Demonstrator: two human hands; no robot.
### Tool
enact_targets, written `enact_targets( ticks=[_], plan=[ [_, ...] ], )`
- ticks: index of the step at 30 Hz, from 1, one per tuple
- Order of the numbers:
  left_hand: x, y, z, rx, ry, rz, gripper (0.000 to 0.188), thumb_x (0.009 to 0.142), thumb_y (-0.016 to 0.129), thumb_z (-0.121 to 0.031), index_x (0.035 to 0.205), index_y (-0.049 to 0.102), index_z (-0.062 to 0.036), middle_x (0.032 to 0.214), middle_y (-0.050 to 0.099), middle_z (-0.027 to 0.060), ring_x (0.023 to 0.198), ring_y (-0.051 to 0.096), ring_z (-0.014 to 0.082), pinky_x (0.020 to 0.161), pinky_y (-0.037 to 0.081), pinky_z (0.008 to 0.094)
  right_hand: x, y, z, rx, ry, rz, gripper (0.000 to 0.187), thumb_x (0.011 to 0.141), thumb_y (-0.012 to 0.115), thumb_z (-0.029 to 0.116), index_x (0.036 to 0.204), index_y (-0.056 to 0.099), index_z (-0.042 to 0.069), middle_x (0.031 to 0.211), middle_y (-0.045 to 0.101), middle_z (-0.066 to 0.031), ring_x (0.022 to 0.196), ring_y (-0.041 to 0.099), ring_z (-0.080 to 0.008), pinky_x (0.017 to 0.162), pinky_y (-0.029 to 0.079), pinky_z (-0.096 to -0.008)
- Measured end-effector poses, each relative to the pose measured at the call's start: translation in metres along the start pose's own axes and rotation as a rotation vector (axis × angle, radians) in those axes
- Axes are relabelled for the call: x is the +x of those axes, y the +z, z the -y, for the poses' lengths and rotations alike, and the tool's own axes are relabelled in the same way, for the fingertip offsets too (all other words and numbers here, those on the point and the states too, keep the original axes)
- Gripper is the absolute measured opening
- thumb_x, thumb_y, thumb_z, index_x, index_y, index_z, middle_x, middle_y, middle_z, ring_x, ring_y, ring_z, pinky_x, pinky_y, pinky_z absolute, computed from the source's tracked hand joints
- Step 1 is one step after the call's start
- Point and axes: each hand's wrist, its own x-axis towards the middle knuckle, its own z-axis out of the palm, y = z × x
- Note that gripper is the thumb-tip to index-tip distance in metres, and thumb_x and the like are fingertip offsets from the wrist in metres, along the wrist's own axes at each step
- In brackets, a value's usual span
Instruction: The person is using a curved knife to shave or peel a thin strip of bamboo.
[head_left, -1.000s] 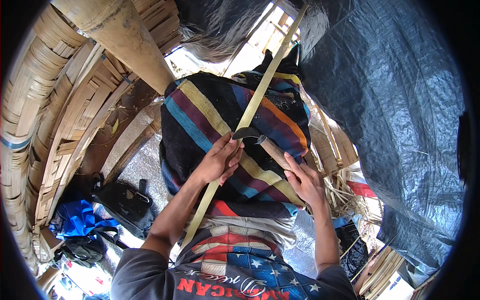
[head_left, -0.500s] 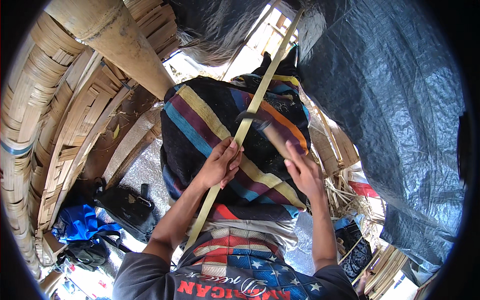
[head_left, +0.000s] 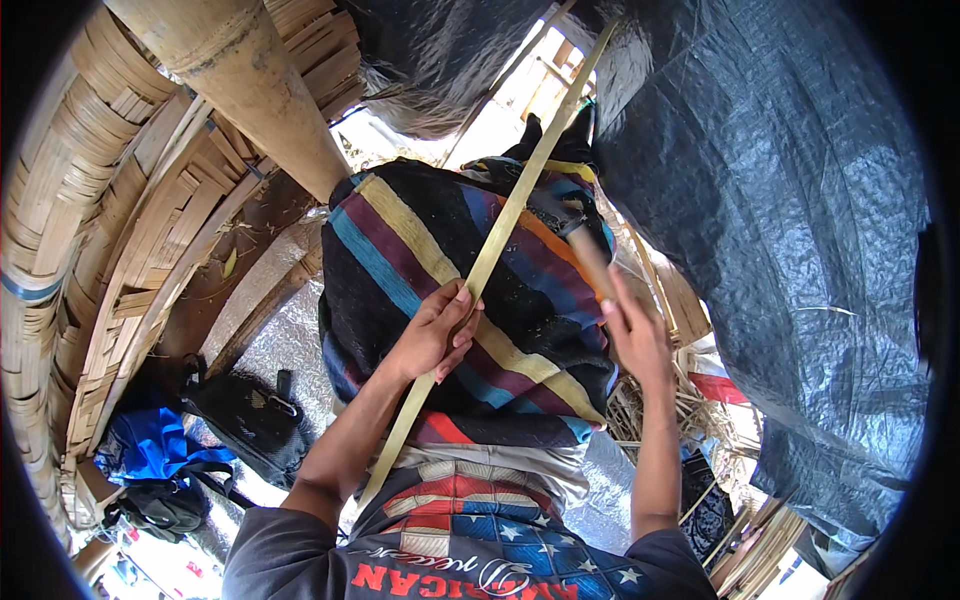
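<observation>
A long, pale bamboo strip (head_left: 508,215) runs slantwise over my lap, from my waist up to the far top. My left hand (head_left: 437,330) is closed around it at about its lower third. In my right hand (head_left: 635,330) is a knife (head_left: 590,258) with a wooden handle; its dark blade is smeared by motion. The blade stands to the right of the strip, apart from it. Beneath both hands a striped dark cloth (head_left: 390,255) covers my legs.
A thick bamboo pole (head_left: 250,80) and woven bamboo wall (head_left: 110,250) stand at the left. Dark plastic sheeting (head_left: 790,200) hangs at the right. Black (head_left: 245,415) and blue bags (head_left: 150,445) lie lower left. Bamboo shavings (head_left: 725,430) and several cut strips (head_left: 765,540) lie lower right.
My right hand has moved the knife to the right, so its blade, which lay across the strip, is now apart from it. My left hand keeps its hold.
</observation>
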Motion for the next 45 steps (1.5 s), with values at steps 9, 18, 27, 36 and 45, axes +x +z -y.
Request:
enact_targets(
  ticks=[9,18,27,36,45],
  plan=[
    [0.002,0.002,-0.002,0.021,-0.047,0.018,0.038,0.114,0.034,-0.04,0.11,0.045,-0.0031,0.065,0.041,0.0005,0.03,0.034,0.01,0.028,0.034,0.0241,-0.022,0.011,0.006,0.079,-0.257,0.067,0.057,0.097,0.071,0.021,0.151,0.055,0.027,0.078,0.065,-0.013,0.063,0.066,-0.0316,0.057,0.051,-0.0447],
    [-0.001,0.01,0.006,0.01,-0.054,0.086,0.037,0.115,0.033,-0.038,0.109,0.044,-0.0026,0.065,0.04,0.0004,0.03,0.034,0.0108,0.028,0.034,0.0241,0.015,0.012,-0.02,-0.04,0.2,0.073,0.05,0.107,0.057,0.029,0.156,0.048,0.027,0.097,0.072,-0.0259,0.087,0.069,-0.0473,0.078,0.054,-0.0511],
    [0.005,-0.002,-0.002,0.08,0.005,-0.012,0.042,0.114,0.033,-0.04,0.112,0.046,0.0,0.068,0.045,0.0018,0.032,0.037,0.0095,0.031,0.035,0.0233,-0.01,0.019,-0.002,0.041,0.288,0.04,0.05,0.109,0.048,0.039,0.158,0.042,0.029,0.124,0.07,-0.0222,0.097,0.068,-0.0508,0.083,0.053,-0.0577],
    [0.008,-0.004,-0.001,0.157,0.036,-0.058,0.04,0.115,0.032,-0.035,0.112,0.048,0.0012,0.068,0.048,0.0061,0.033,0.042,0.0132,0.031,0.037,0.025,-0.047,0.016,0.026,0.238,-0.09,0.153,0.053,0.099,0.069,0.024,0.151,0.056,0.025,0.072,0.063,-0.0134,0.061,0.064,-0.0329,0.06,0.052,-0.0462],
    [0.006,-0.009,0.003,0.395,0.069,-0.086,0.024,0.112,0.034,-0.019,0.109,0.05,-0.0015,0.062,0.048,0.0048,0.034,0.043,0.0142,0.032,0.038,0.0264,-0.047,0.009,0.029,0.091,-0.252,0.154,0.057,0.095,0.073,0.022,0.15,0.057,0.03,0.065,0.056,-0.0083,0.05,0.058,-0.0251,0.052,0.051,-0.0427]
  ],
)
